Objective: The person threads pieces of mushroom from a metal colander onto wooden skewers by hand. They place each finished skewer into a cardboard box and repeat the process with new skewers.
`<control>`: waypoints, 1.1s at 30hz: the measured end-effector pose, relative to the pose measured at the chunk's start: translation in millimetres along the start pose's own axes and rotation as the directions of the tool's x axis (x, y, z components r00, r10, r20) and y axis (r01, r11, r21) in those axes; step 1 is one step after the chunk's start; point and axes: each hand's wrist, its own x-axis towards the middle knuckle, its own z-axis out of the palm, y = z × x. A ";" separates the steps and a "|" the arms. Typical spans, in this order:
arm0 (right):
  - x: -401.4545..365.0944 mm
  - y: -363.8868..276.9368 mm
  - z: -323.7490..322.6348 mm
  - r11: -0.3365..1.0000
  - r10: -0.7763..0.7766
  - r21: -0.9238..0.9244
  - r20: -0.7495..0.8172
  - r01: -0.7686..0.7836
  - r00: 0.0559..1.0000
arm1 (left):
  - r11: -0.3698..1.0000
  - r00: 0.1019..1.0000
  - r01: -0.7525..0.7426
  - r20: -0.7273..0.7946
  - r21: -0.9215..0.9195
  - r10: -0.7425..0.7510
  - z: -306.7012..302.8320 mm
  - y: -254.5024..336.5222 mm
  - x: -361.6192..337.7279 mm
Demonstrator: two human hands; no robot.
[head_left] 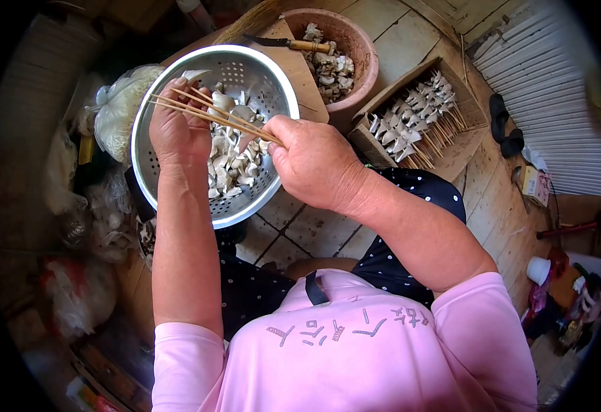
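Note:
My right hand [318, 161] is closed around several thin bamboo skewers [235, 122], whose far ends reach left across my left hand. My left hand [180, 127] is turned palm up with its fingers curled, and a pale mushroom piece [195, 74] shows at its fingertips. Both hands are above a metal colander [283, 82] with a perforated wall. Torn grey-white mushroom pieces [232, 165] lie inside it. The skewers and fingers partly hide the left palm.
A cardboard box [475, 113] at right holds skewered mushrooms [417, 117]. Behind the colander, a pink tub [366, 48] contains mushroom clumps [331, 72], with a wooden-handled knife [307, 45] across its edge. Plastic bags [125, 113] are at left; dark slippers [506, 127] lie at far right.

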 end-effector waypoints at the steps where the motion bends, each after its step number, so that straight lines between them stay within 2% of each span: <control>1: 0.0 -0.2 -0.2 1.000 0.005 -0.002 0.002 -0.005 1.000 | 1.000 1.000 -0.008 -0.008 -0.003 0.008 0.5 -0.5 0.0; 20: -0.4 0.7 -0.9 0.999 0.030 -0.021 0.031 -0.030 0.999 | 1.000 0.999 0.024 -0.023 0.013 -0.024 5.3 -2.2 -3.7; 33: -2.1 2.9 -0.6 0.999 0.021 -0.033 0.035 -0.020 0.999 | 0.999 0.999 0.044 0.027 -0.029 -0.043 3.6 -9.5 0.3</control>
